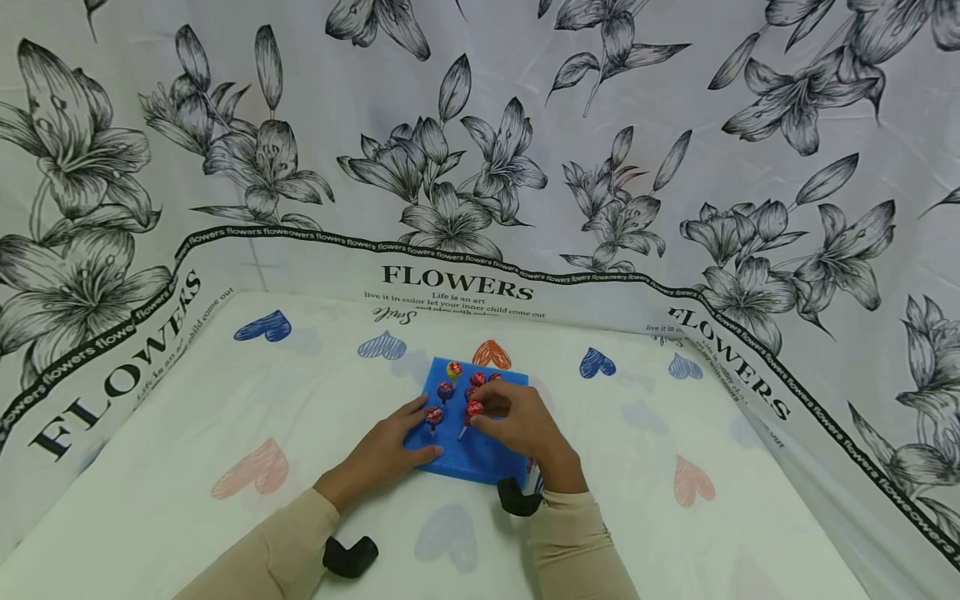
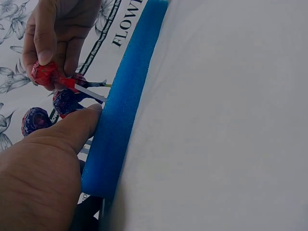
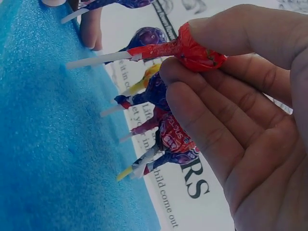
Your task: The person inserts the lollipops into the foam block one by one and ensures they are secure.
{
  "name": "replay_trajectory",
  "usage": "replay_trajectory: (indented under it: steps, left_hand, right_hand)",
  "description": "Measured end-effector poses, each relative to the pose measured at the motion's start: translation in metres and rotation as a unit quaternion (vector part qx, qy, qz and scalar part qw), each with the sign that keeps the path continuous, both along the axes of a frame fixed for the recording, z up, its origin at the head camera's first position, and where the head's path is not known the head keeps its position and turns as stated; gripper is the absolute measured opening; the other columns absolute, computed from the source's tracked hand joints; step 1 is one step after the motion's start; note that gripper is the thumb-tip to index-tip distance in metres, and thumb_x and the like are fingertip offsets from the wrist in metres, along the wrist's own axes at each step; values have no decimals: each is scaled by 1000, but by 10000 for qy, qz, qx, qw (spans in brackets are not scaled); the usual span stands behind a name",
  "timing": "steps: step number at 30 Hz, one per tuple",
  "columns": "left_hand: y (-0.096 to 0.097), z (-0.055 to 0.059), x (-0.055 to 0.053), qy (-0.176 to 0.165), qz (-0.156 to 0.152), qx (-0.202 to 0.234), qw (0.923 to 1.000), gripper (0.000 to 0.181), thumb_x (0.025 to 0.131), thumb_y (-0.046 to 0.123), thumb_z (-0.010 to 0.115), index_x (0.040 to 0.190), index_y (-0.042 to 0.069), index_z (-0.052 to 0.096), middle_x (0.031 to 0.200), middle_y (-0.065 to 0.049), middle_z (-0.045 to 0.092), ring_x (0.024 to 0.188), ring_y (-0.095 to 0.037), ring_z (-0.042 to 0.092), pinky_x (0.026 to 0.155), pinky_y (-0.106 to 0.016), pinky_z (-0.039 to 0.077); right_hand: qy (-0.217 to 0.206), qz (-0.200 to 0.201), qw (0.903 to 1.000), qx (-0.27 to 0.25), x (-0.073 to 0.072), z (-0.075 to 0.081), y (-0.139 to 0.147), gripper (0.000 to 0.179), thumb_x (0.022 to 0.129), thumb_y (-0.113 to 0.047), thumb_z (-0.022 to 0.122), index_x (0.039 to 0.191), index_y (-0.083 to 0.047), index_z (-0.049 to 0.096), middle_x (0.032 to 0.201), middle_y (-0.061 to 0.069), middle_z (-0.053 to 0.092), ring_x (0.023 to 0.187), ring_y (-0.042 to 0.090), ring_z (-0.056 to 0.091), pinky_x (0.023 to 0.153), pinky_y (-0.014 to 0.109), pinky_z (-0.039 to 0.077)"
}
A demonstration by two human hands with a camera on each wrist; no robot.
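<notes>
A blue foam block (image 1: 480, 457) lies on the table with several wrapped lollipops standing in it. My right hand (image 1: 521, 421) pinches a red-wrapped lollipop (image 3: 199, 50) by its head between thumb and fingers. Its white stick points down at the foam, the tip at the surface; I cannot tell how deep it sits. On the block's left side rests my left hand (image 1: 386, 450), fingers fairly straight along the edge and thumb on top. Near that hand stand a red and dark lollipop (image 1: 433, 415), a purple one (image 1: 446, 389) and a yellow one (image 1: 454, 367). Other lollipops are partly hidden behind my right hand.
A white cloth (image 1: 360, 517) printed with hearts covers the table. Behind it hangs a flower-print curtain (image 1: 480, 150). Black wrist pieces (image 1: 350, 557) show by both forearms, the right one close to the block's front corner.
</notes>
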State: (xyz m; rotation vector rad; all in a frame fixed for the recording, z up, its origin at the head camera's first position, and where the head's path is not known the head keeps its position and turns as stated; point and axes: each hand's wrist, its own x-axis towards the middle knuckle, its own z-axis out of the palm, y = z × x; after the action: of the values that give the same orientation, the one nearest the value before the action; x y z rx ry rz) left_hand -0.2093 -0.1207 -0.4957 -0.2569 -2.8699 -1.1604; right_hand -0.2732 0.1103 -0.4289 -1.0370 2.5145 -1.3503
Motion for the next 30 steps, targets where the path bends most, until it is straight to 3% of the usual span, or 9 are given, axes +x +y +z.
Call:
replay_trajectory:
  steps: [10,15,22,30]
  left_hand:
    - [0,-1,1,6,3,34,10000,76,84,46,73,140,1,49,154,-6,32,139,-32,29,107,-49,31]
    - [0,-1,0,27,-31,32,10000,76,84,46,73,140,1,49,154,-6,32,139,-32,29,108,-49,30]
    - [0,1,0,6,-27,49,10000,75,84,45,73,140,1,50,154,-7,32,139,-33,29,107,-50,30]
    - [0,0,0,-19,3,32,10000,76,84,46,73,140,1,49,154,-6,32,139,-33,28,108,-50,29]
  right_hand:
    - [-101,-11,9999,34,1,-2,-4,23,85,-13,76,106,-12,69,97,-7,67,91,8,65,84,28,52]
    - [-84,334,9993,124,3,-2,-10,20,83,-8,76,102,-11,69,94,-7,67,89,9,66,83,28,53]
    - [-409,291,9977,453,6,-2,-13,19,83,-10,77,98,-18,68,93,-9,68,90,7,65,83,28,52]
    - [-779,257,9958,415,3,-6,-13,16,83,-15,78,96,-19,68,96,-8,66,89,9,66,82,32,54]
